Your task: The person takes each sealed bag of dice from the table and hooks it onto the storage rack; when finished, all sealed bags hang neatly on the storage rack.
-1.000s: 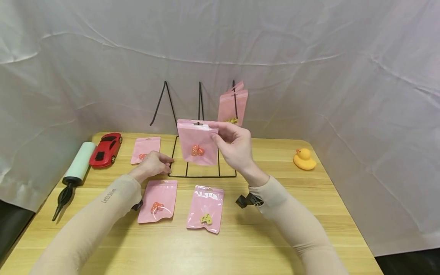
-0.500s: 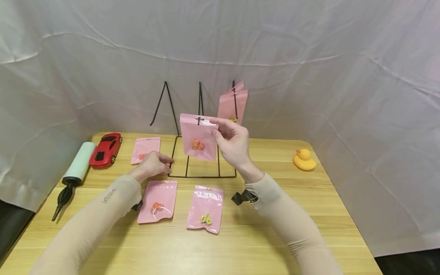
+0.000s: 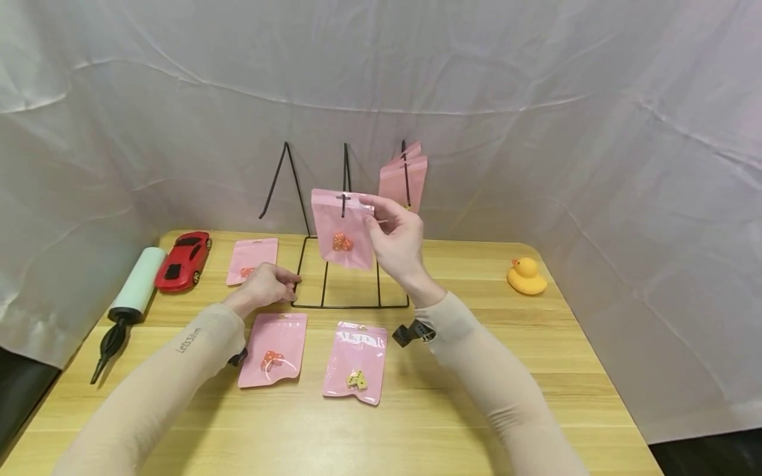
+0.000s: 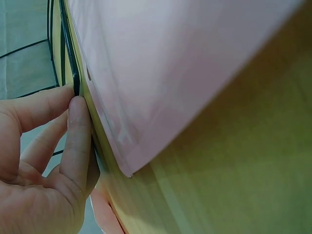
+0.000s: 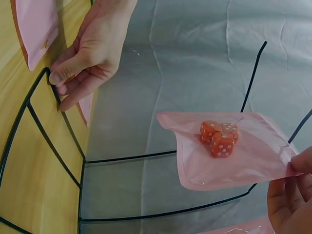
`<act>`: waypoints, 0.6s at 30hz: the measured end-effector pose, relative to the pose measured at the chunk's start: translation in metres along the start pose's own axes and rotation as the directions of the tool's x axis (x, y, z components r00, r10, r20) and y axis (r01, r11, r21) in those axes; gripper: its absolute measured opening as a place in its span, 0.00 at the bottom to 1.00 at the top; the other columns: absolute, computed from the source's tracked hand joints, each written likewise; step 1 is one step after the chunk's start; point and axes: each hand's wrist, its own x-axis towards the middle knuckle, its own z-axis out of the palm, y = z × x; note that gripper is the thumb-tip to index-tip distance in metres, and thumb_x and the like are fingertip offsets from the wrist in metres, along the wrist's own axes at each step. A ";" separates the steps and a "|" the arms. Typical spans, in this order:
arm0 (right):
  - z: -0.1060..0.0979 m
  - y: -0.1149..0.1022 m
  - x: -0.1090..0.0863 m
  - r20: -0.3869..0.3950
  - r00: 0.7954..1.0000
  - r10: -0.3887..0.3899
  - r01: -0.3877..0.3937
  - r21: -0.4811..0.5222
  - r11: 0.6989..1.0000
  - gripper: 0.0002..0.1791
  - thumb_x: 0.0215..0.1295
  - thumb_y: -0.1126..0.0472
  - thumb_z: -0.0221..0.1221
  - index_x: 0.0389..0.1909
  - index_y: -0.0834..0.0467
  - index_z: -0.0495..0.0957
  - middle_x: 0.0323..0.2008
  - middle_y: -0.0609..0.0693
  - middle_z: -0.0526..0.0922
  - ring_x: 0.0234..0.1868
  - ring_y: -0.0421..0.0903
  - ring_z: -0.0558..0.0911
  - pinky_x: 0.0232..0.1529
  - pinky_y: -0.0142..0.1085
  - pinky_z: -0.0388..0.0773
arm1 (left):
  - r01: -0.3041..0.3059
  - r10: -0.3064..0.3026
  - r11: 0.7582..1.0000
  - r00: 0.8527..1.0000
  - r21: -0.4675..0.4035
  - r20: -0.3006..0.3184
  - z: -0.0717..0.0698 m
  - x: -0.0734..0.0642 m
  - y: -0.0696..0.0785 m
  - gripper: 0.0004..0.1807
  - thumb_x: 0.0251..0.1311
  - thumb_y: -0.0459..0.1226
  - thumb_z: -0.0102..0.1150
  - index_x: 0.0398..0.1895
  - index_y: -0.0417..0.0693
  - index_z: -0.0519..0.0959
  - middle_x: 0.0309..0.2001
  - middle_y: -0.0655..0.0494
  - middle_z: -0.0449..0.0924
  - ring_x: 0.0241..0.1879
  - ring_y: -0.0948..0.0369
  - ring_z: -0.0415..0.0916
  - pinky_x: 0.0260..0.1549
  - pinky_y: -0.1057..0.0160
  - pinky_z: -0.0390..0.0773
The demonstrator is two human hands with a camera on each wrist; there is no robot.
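My right hand (image 3: 401, 243) pinches the upper right edge of a pink zip bag (image 3: 326, 223) with orange dice (image 5: 222, 145) inside. The middle hook of a black wire display rack (image 3: 351, 307) passes through this bag's hang hole. On the rack's right hook hang pink bags (image 3: 393, 182), partly hidden behind the fingers. My left hand (image 3: 264, 285) pinches the front left corner of the rack's base; the left wrist view shows thumb and fingers (image 4: 78, 131) on the wire. The left hook bears nothing.
On the table lie one bag with yellow dice (image 3: 356, 357) and two with orange dice, near (image 3: 276, 337) and far (image 3: 254, 252). A red toy car (image 3: 184, 260) and a mint hand pump (image 3: 138, 281) stand left, a rubber duck (image 3: 526, 276) right.
My right hand has moved the bag up and back, and the middle hook's tip now protrudes through its hang hole. The left hand stays on the rack's base.
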 end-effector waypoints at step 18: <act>0.013 0.020 0.020 -0.130 0.990 -0.047 0.032 -0.119 0.992 0.14 0.73 0.74 0.67 0.56 0.65 0.90 0.45 0.65 0.95 0.42 0.61 0.94 0.43 0.25 0.84 | -0.002 0.002 1.000 1.000 0.011 0.009 0.001 0.000 -0.001 0.29 0.65 0.30 0.75 0.71 0.37 0.84 0.44 0.52 0.87 0.38 0.62 0.78 0.36 0.68 0.80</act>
